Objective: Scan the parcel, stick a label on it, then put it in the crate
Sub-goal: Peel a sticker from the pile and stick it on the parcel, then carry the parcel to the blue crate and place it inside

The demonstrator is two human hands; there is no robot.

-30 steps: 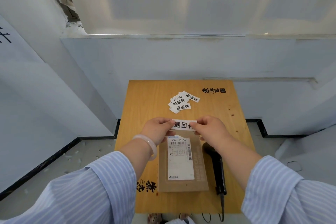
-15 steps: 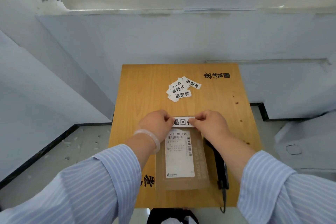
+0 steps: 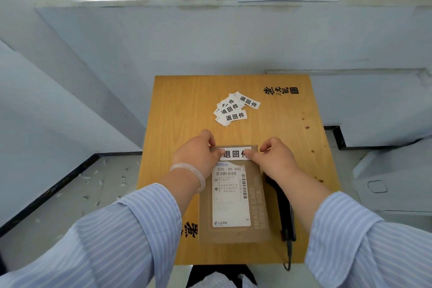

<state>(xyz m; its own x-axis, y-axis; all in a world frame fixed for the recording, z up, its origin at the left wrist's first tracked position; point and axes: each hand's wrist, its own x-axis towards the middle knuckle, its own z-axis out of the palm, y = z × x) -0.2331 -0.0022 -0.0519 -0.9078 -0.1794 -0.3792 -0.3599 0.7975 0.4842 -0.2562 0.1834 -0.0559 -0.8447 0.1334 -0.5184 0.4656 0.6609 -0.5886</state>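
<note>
A flat brown cardboard parcel (image 3: 259, 213) with a white shipping slip lies on the small wooden table (image 3: 187, 105), near its front edge. A white label (image 3: 233, 154) with black characters rests along the parcel's far edge. My left hand (image 3: 198, 154) pinches the label's left end, and my right hand (image 3: 275, 159) presses its right end with the thumb. A black handheld scanner (image 3: 286, 213) lies on the table just right of the parcel, partly under my right forearm. No crate is in view.
A loose pile of several identical white labels (image 3: 235, 110) lies at the table's middle. White walls and a ledge close in behind and to the left. Grey floor with scattered paper bits lies left of the table. A grey panel (image 3: 397, 184) lies at the right.
Both hands have brought the label down from just above the parcel onto its far edge. The camera has tilted further down.
</note>
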